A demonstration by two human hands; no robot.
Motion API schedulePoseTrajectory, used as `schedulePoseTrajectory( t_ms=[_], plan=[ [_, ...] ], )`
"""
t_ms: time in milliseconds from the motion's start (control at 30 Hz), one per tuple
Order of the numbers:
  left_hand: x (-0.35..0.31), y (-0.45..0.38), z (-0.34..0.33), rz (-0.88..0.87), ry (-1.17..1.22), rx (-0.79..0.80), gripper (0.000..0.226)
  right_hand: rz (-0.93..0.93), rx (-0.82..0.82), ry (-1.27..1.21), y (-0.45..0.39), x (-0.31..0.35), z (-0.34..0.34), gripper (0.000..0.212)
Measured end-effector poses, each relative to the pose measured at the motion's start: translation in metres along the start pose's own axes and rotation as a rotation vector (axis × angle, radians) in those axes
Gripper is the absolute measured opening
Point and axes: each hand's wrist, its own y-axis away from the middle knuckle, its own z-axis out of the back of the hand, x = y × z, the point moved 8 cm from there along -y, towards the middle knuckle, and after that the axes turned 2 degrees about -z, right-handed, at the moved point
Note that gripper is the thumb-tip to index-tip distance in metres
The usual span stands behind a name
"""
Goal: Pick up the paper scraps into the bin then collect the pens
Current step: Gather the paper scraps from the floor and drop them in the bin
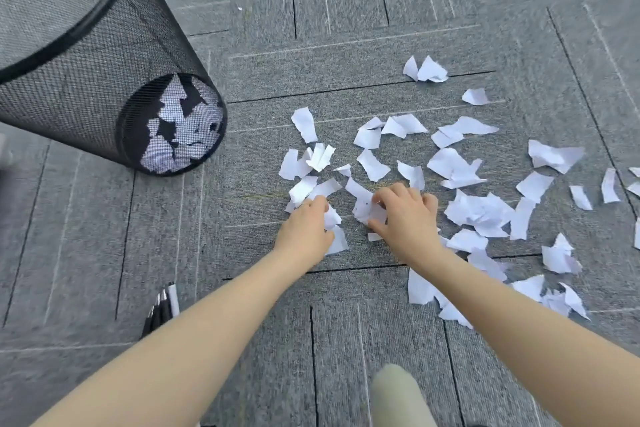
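Both your hands are down on the grey carpet floor among the torn white paper scraps. Your left hand has its fingers curled around a few scraps at the near-left edge of the litter, and your right hand is grasping a crumpled bunch of paper between thumb and curled fingers. The remaining scraps spread from 12 o'clock round to 4 o'clock of your hands, many loose pieces lying flat or creased on the carpet. The black mesh bin stands at 10 o'clock, well apart from your hands, with white scraps showing through its mesh at the bottom. The pens, dark with one white, lie together at 8 o'clock beside your left forearm.
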Motion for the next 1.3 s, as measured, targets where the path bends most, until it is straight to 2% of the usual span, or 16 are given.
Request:
schedulePoseTrajectory(
  t_ms=[100, 167, 333, 467, 600, 700, 833, 967, 1033, 1133, 1267, 1300],
  plan=[
    [-0.001, 0.005, -0.011, -0.050, -0.194, -0.134, 0.038, -0.053, -0.057, -0.047, 0.004, -0.009, -0.004, 0.025],
    [0.001, 0.010, -0.013, -0.058, -0.231, -0.209, 0.039, -0.123, -0.053, -0.106, 0.007, -0.015, -0.004, 0.022],
    [0.006, 0.021, -0.018, -0.029, -0.081, -0.222, 0.027, -0.136, -0.025, -0.171, 0.018, -0.019, 0.002, 0.004],
    [0.010, 0.019, -0.020, -0.025, 0.061, -0.229, 0.015, -0.168, -0.083, -0.229, 0.027, -0.032, 0.010, 0.018],
    [0.018, 0.021, -0.022, 0.042, 0.210, -0.226, 0.007, -0.266, -0.141, -0.347, 0.035, -0.045, 0.020, 0.006],
    [0.033, 0.023, -0.013, 0.133, 0.379, -0.263, 0.006, -0.337, -0.115, -0.411, 0.039, -0.052, 0.025, 0.007],
    [0.056, 0.023, -0.003, 0.252, 0.203, -0.280, 0.016, -0.324, 0.020, -0.526, 0.034, -0.046, 0.014, 0.009],
    [0.055, 0.024, -0.005, 0.192, 0.171, -0.303, 0.011, -0.202, 0.064, -0.330, 0.033, -0.022, 0.000, 0.004],
    [0.051, 0.029, -0.005, 0.147, 0.209, -0.357, 0.003, -0.143, 0.042, -0.204, 0.036, -0.016, -0.003, 0.016],
    [0.051, 0.033, -0.010, 0.153, 0.295, -0.395, 0.015, -0.087, 0.013, -0.083, 0.037, -0.013, -0.003, 0.023],
    [0.047, 0.033, -0.010, 0.138, 0.457, -0.391, 0.008, -0.067, 0.019, -0.013, 0.032, -0.010, -0.002, 0.017],
    [0.043, 0.032, -0.008, 0.124, 0.498, -0.374, 0.015, -0.064, 0.024, -0.006, 0.032, -0.008, -0.003, 0.015]
  ],
)
